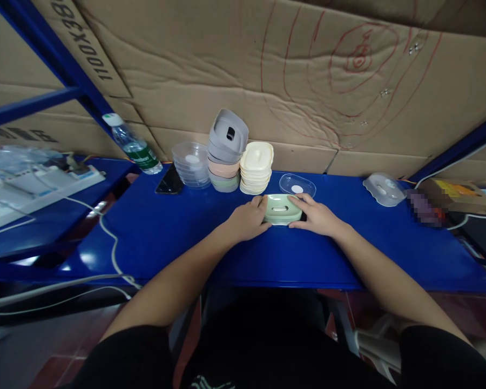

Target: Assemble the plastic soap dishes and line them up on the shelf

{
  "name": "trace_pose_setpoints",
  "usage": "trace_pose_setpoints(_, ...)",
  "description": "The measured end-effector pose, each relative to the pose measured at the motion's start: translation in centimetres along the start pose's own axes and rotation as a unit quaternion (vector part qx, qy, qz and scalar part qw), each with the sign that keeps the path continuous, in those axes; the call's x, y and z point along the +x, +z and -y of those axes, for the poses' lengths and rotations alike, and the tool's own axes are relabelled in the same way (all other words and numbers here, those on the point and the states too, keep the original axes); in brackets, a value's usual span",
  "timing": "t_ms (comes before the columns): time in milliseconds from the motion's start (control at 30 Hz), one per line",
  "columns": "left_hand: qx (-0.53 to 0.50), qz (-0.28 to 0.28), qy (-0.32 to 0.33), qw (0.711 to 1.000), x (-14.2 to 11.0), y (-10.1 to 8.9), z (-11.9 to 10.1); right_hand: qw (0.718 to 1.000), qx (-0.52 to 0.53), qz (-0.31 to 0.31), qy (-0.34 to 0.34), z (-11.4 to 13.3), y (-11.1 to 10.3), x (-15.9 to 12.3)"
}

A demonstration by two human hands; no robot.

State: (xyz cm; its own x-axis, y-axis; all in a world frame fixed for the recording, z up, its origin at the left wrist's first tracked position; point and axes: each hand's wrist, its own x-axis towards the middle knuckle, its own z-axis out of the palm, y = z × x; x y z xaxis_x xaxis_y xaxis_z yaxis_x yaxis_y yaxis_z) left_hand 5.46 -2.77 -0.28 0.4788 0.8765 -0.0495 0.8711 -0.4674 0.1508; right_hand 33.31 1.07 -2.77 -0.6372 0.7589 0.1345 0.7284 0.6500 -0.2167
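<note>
We have both hands on the pale green dish, which sits low over the blue worktop, in front of the stacks and roughly at the middle of the view. Our left hand closes round its left end, fingers bent over the far side and thumb at the near corner. Our right hand takes the other end, thumb low at the front, fingers along the top edge; neither hand is spread wide, and each has hold of the dish and nothing else that we can see.

A long slot shows in the upper face, and a whitish edge runs along the bottom (whether that is a separate piece, we cannot tell). We judge the step in hand to be steadying or fitting the dish with a grip from both ends. The next move, as we read it, calls for even pressure, so that neither end tips.

Just behind the dish lies a clear oval piece, close to our right fingers, so we ought to mind it. Further back stand the cream stack, the grey-topped stack and the nested clear bowls; a clear wavy-edged piece rests well apart, to the right.
</note>
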Motion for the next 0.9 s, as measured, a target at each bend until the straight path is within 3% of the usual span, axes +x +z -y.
trace_pose_setpoints(233, 0.016, -0.002, -0.006, 1.000, 0.2, 0.1, -0.1, 0.999, -0.040, 0.029, -0.013, 1.0, -0.2, 0.0)
trace_pose_setpoints(433, 0.001, -0.003, -0.006, 1.000, 0.2, -0.2, 0.3, 0.999, -0.034, 0.010, -0.006, 0.6, 0.0, 0.1)
trace_pose_setpoints(667, -0.089, -0.035, 0.007, 0.995, 0.5, 0.1, 1.2, 1.000, -0.012, 0.002, 0.010, 0.6, 0.0, 0.2)
trace_pose_setpoints(900, -0.119, 0.006, 0.030, 0.992, 0.9, -0.1, 2.0, 0.999, 0.039, 0.000, -0.016, 0.9, -0.5, 0.2)
